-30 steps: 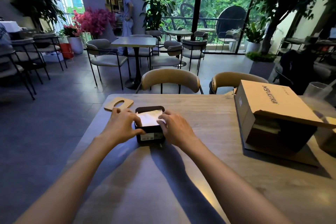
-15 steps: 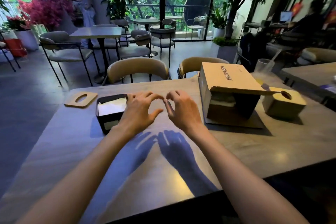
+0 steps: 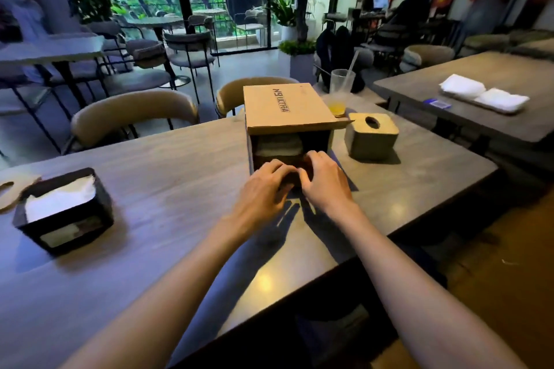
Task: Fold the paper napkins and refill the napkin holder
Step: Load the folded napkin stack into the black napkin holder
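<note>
1. Both hands are reaching into the open front of the cardboard box (image 3: 287, 112), which is lying on its side on the table (image 3: 168, 165) with its flap propped up like a roof — an arrangement that is leaving the napkin stock inside easy to reach from the seat.
2. The left hand (image 3: 263, 189) is curling its fingers at the mouth of the box, and the right hand (image 3: 325, 178) is doing the same just beside it; the fingertips are dipping into shadow, so I cannot tell whether they are closing on anything or are empty.
3. A pale stack of napkins (image 3: 278, 144) is sitting in the left part of the box, above and behind the hands; it seems to be the next supply.
4. The napkin holder (image 3: 64, 213) — dark, open-topped, with white napkins (image 3: 60, 199) showing in it — is standing well apart to the left, with its wooden lid (image 3: 13, 190) lying beside it at the frame's edge, probably so that refilling stays easy.
5. A lidded wooden tissue box (image 3: 371, 135) and a drinking glass (image 3: 340, 93) are standing to the right of the cardboard box.
6. Compared with half a second ago, the hands have left the open tabletop near the holder and are now at the box; a second ago they were resting on the holder itself.
</note>
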A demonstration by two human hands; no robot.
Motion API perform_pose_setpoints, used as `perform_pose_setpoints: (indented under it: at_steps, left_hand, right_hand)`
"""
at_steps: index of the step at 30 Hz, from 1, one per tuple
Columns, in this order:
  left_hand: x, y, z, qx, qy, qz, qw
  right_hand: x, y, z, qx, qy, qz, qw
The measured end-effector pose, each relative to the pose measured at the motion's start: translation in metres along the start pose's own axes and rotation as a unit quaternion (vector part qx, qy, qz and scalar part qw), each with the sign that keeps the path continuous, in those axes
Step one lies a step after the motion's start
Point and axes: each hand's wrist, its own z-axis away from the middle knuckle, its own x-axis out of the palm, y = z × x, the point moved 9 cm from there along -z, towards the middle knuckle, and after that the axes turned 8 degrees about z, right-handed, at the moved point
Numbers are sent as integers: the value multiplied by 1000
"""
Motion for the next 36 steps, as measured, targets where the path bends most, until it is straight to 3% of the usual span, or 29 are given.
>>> perform_pose_setpoints:
  at_steps: [3, 5, 10, 14, 18, 22, 24, 27, 28, 30, 31, 36]
  left_hand:
    - [24, 0, -19, -5, -28, 11, 1000]
    - [37, -17, -34, -60, -49, 11, 997]
    - [69, -66, -72, -181, -99, -17, 978]
    - [65, -86, -94, -174, -27, -61, 982]
    - [75, -104, -95, -208, -74, -57, 974]
    - [64, -103, -101, -183, -43, -103, 977]
    - [59, -99, -108, -164, -14, -69, 984]
    - [43, -103, -119, -183, 102, 33, 977]
    - [46, -111, -121, -209, 104, 43, 971]
    - [66, -116, -121, -254, 9, 71, 965]
    - [72, -107, -121, -233, -38, 70, 969]
    - [62, -126, -117, -345, 17, 113, 931]
  right_hand:
    - [22, 15, -4, 24, -61, 22, 998]
    - [34, 21, -3, 22, -95, 49, 994]
    - [46, 29, -2, 3, -93, 69, 993]
    - [49, 23, -4, -26, -86, 108, 990]
    - [47, 19, -7, -36, -82, 126, 988]
    - [43, 19, -11, -21, -90, 119, 989]
    - [41, 18, -11, -20, -96, 122, 988]
    - [40, 18, -12, -25, -107, 128, 986]
    - [41, 18, -13, -27, -114, 132, 984]
    - [40, 17, -19, -33, -128, 143, 981]
    - [40, 17, -22, -37, -133, 148, 979]
    - [37, 18, -37, -47, -157, 168, 972]
